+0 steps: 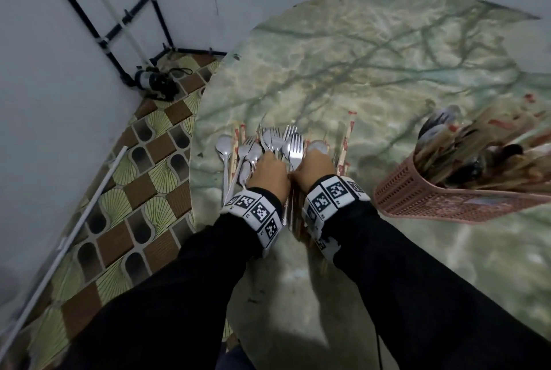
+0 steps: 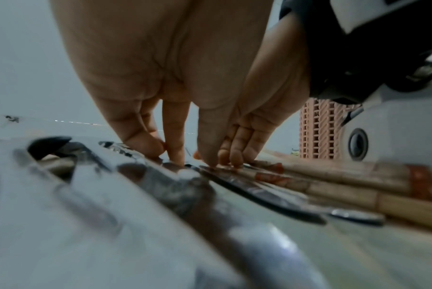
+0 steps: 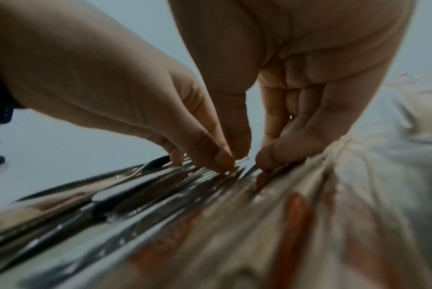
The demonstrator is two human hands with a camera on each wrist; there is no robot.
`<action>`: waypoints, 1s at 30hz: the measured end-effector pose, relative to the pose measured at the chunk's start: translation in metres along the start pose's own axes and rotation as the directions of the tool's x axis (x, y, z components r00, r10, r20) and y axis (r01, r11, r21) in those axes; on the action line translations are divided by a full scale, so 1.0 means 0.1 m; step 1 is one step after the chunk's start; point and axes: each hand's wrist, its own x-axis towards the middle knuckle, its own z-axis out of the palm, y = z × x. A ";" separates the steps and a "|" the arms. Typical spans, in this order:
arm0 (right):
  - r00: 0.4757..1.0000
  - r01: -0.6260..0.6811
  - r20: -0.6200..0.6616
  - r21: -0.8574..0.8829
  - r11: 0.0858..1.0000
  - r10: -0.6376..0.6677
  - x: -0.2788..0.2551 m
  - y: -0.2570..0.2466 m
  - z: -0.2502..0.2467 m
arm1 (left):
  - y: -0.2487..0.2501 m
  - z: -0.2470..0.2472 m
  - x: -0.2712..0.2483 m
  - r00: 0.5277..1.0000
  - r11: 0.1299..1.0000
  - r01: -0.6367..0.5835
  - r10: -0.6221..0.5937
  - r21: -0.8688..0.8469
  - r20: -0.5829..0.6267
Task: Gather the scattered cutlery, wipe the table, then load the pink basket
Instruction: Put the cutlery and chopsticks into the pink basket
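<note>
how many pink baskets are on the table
1. The pink basket lies tipped on the table, right of the right hand, with chopsticks and cutlery inside. None other shows.

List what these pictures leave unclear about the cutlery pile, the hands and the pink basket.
- Cutlery pile: handles hidden under both hands and wristbands in the head view; no reliable count.
- Left hand: fingertips touch the metal in the left wrist view; blur hides whether they pinch anything.
- Right hand: grip unclear in the right wrist view; foreground smeared.
- Pink basket: contents motion-blurred and cut off by the right edge of the head view.
</note>
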 end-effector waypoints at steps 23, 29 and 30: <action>0.983 -0.122 0.128 -0.076 0.990 0.131 -0.23 0.14 -0.41 | 0.25 -0.21 -0.18 0.968 0.956 0.226 -0.199 -0.188 0.152; 0.977 -0.207 0.102 0.226 0.952 0.188 -0.25 0.13 -0.56 | 0.32 -0.28 -0.25 0.966 0.891 0.251 -0.255 -0.379 0.040; 0.980 -0.198 0.079 0.256 0.946 0.184 -0.24 0.11 -0.56 | 0.33 -0.27 -0.24 0.966 0.886 0.240 -0.258 -0.396 0.009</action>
